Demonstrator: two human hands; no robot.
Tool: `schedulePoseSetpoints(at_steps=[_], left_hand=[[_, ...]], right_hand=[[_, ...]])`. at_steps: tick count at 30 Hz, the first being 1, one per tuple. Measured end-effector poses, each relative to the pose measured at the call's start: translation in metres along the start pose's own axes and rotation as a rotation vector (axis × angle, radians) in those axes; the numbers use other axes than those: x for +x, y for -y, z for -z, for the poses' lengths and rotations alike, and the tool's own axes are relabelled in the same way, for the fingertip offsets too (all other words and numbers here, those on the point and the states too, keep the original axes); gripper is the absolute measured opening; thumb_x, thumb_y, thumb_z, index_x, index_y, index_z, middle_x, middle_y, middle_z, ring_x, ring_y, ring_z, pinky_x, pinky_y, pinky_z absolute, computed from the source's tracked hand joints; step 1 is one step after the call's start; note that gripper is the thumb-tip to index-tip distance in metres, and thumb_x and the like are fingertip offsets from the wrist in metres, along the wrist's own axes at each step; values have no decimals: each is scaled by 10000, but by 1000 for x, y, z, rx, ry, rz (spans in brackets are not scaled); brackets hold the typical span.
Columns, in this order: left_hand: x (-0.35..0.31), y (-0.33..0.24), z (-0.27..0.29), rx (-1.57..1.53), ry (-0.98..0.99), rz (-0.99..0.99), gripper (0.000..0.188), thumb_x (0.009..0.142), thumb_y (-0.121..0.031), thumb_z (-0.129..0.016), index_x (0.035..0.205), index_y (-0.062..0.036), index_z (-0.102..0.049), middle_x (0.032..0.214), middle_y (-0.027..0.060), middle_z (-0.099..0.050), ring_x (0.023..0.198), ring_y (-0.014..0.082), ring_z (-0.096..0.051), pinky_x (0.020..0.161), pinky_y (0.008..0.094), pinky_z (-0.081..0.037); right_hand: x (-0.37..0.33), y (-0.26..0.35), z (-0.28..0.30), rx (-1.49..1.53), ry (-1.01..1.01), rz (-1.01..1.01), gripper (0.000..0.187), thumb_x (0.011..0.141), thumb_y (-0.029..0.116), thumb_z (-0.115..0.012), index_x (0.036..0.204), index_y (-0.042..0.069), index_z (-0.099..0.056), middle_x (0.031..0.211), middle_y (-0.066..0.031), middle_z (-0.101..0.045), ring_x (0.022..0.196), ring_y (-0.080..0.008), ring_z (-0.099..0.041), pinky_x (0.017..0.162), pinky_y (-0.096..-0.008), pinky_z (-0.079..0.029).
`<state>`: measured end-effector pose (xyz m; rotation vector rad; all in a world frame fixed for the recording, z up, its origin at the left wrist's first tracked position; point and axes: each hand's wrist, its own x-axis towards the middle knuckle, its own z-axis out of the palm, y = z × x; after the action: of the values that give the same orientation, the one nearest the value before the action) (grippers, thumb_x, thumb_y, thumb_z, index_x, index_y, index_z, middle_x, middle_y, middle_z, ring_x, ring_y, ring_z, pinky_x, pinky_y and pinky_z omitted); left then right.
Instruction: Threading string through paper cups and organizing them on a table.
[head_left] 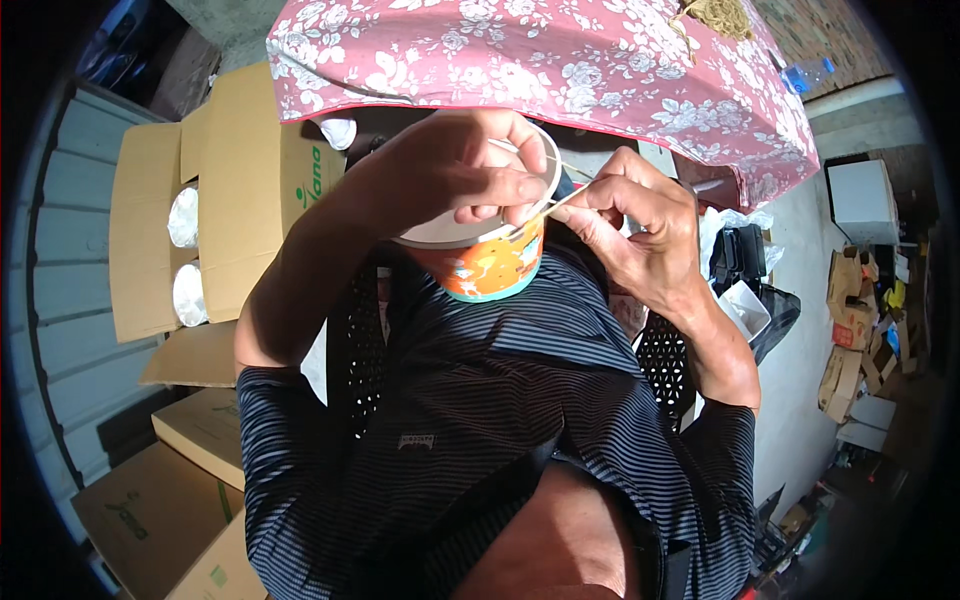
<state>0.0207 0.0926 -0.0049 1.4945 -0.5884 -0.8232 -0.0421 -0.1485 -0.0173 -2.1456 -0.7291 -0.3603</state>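
An orange printed paper bucket (492,268) with a white inside and a teal band at its base rests tilted against my lap. My left hand (480,160) reaches over its mouth, with fingers curled at the right side of the rim; the thumb and fingertips press together there. A thin pale cord (568,198) crosses the rim at that spot, and another length of it loops off behind. Just right of the bucket, my right hand (645,225) is closed in a pinch on the cord. The cord's far end is hidden by my fingers.
A table with a pink floral cloth (450,60) stands ahead, bearing a tan fibrous bundle (720,15). At the left are open cartons (235,180) holding white wrapped rolls (188,294), and more boxes (150,515). A white box (862,203) and cardboard scraps (850,320) lie right.
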Motion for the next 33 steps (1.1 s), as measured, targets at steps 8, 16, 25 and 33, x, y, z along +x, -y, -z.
schedulePoseSetpoints(at_steps=[8,16,25,33], left_hand=[[-10,17,-13,49,-100,-330,117,844,11,-760,923,3,-673,917,65,-700,965,122,-678,875,283,-524],[-26,10,-34,468,-311,-399,218,839,32,-752,1027,2,-646,973,84,-734,891,178,-752,813,309,-579],[-21,15,-38,779,-390,-624,310,809,-30,-829,1061,-42,-649,962,98,-759,891,239,-761,790,367,-581],[-22,16,-36,575,-418,-517,143,877,-82,-780,967,-34,-679,860,94,-732,796,228,-736,715,343,-569]], right_hand=[[-17,20,-10,181,178,-177,96,924,29,-745,883,-28,-680,748,-78,-538,617,-156,-512,556,-335,-387],[-15,27,2,479,242,-489,136,983,100,-744,926,-22,-725,771,7,-547,670,-42,-442,583,-270,-369],[-8,30,5,519,224,-604,231,1028,172,-699,948,-41,-737,786,-14,-610,666,-49,-519,581,-261,-429],[-12,24,6,740,201,-607,191,1073,123,-613,1116,-48,-686,829,3,-628,728,-58,-576,640,-251,-504]])
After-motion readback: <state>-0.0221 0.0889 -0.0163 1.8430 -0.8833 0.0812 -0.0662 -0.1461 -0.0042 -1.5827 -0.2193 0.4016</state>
